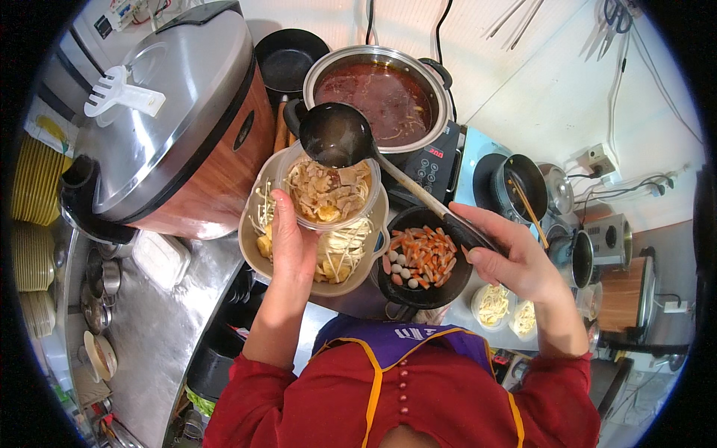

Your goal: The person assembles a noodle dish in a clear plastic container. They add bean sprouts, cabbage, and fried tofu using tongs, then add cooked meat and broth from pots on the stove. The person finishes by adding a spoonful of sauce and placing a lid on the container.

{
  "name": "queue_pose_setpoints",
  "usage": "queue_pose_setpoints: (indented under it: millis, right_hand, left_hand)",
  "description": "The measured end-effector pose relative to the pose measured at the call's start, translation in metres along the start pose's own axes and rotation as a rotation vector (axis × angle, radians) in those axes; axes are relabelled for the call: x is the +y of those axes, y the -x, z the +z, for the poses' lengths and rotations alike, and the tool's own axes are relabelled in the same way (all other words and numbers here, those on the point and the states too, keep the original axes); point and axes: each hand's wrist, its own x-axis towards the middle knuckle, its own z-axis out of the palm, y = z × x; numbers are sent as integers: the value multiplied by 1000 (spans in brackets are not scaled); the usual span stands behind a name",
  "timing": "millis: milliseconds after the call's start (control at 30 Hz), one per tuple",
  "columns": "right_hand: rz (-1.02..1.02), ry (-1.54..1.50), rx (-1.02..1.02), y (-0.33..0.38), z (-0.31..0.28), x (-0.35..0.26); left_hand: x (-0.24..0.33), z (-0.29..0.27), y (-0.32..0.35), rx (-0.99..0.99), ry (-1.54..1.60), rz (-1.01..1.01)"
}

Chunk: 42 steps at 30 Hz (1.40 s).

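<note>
My left hand (293, 250) grips the near side of a clear plastic bowl (376, 187) with sliced meat (325, 183) in it. In my right hand (519, 250) is the handle of a ladle (336, 136). Its dark scoop is over the bowl's far edge, in front of the pot. Beneath the plastic bowl is a beige bowl (328, 290) with enoki mushrooms (347, 246) and yellowish pieces. Behind the ladle stands a steel pot (446, 112) of red broth (381, 97). Below the ladle handle, a black pan (437, 300) contains orange-and-white sticks and pale balls.
A large wood-patterned cooker (202, 168) with a white rice paddle (123, 93) on its lid stands at left. An induction hob (433, 168) is beside the pot. Two small tubs of enoki (493, 305) sit right of the pan. Yellow plates (36, 183) are stacked far left.
</note>
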Motion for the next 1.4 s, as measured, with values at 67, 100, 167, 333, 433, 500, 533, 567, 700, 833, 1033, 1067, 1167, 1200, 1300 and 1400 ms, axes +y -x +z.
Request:
queue_pose_setpoints:
  millis: [67,100,167,333,433,500,533,567,700,833,1033,1067,1167,1200,1300,1400]
  right_hand:
    - [-109,224,8,-1,0,2]
    - [-148,373,-6,0,0,2]
    - [-205,500,-20,0,0,4]
    - [-168,460,-82,2,4,9]
    - [-226,468,-32,4,4,9]
    - [-218,467,-45,6,2,8]
    - [-209,455,-39,8,2,7]
    - [-198,457,-68,10,2,7]
    - [-159,369,-38,17,2,6]
    - [-71,321,-58,22,2,3]
    - [0,279,183,9,-8,-7]
    - [63,236,258,2,-14,-8]
    - [78,196,311,-40,-37,5]
    - [90,200,325,-53,-42,12]
    - [101,230,346,-83,-54,37]
    - [59,274,365,-101,-57,53]
  left_hand:
    - [0,0,-1,-8,-1,6]
    - [0,0,-1,-6,-1,4]
    - [0,0,-2,-2,-3,1]
    - [-3,-2,-5,-12,4,2]
    - [-4,-6,-6,-11,26,-13]
    - [-4,-9,-6,1,33,-23]
    - [-4,-10,-7,7,31,-24]
    - [-4,-11,-7,23,39,-31]
    - [-2,-11,-8,11,29,-27]
    - [-1,-9,-7,3,-4,-17]
    - [-1,-11,-6,-9,33,-9]
    - [-1,-12,-7,-18,53,-13]
    - [-1,-11,-8,-47,61,-6]
    - [0,-11,-7,-51,50,-5]
    - [3,-8,-4,-1,-6,3]
    - [5,-5,-1,13,-47,20]
